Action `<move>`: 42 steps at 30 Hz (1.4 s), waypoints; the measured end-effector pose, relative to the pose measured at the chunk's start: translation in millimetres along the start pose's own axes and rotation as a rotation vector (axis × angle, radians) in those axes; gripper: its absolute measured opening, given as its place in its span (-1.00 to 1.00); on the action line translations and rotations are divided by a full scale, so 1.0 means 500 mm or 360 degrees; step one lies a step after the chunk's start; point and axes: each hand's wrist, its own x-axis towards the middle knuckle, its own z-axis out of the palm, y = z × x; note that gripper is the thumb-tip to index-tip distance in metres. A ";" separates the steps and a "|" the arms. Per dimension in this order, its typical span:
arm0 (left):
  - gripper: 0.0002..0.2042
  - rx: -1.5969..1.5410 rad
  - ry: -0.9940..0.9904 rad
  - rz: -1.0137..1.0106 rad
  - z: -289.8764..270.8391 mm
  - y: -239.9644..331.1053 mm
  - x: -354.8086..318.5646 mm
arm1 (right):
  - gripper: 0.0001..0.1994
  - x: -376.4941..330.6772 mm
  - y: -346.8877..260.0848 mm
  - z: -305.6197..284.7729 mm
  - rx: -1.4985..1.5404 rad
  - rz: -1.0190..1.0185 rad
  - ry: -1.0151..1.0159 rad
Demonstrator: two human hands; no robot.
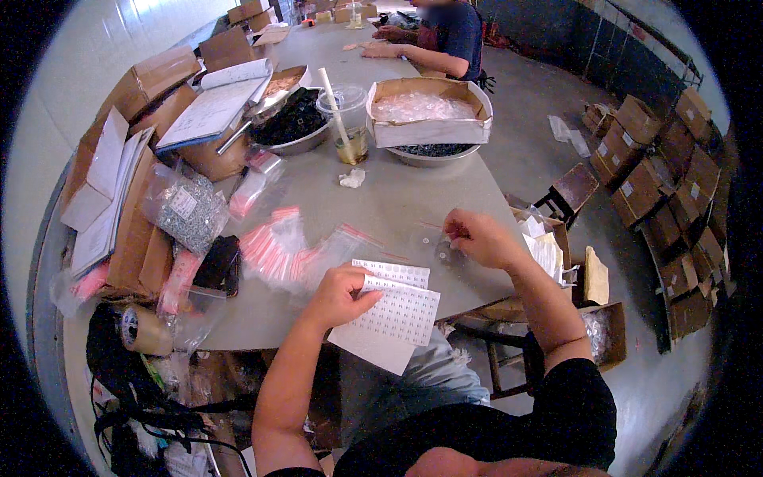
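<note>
My left hand (343,300) grips sheets of stickers (401,312), its thumb on top. They are white, with rows of small printed labels, and hang over the table's near edge. My right hand (481,238) is at the table's right side, its fingers curled together in a pinch. What the fingertips hold is too small to make out. Under and beside them lies a small clear plastic bag (445,250) with white round spots on it. Left of the sticker sheets, clear zip bags with red stripes (274,246) lie fanned out on the table.
A bag of metal parts (189,208), a tape roll (145,330) and cardboard boxes (137,230) crowd the left. Farther off stand a plastic cup with a straw (343,119), a bowl of black parts (290,123) and a white carton (429,131). Another person (453,40) sits beyond.
</note>
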 end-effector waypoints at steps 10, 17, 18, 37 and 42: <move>-0.90 -0.0046 -0.0043 -0.0012 -0.006 0.002 -0.003 | -0.73 -0.006 -0.003 0.025 -0.0326 -0.0050 0.0129; -0.89 -0.0076 -0.0050 0.0012 -0.005 0.004 0.002 | -0.73 0.041 -0.010 -0.024 -0.0351 0.0013 -0.0092; -0.89 -0.0083 -0.0072 -0.0009 -0.006 0.000 0.000 | -0.73 0.054 -0.010 -0.015 -0.0279 -0.0060 -0.0138; -0.89 -0.0128 -0.0237 -0.0093 -0.018 0.001 -0.006 | -0.81 0.070 -0.083 0.135 -0.0700 -0.0598 -0.0213; -0.89 -0.0168 -0.0136 -0.0019 -0.011 0.001 -0.007 | -0.72 0.078 -0.091 0.088 -0.0562 -0.0224 -0.0273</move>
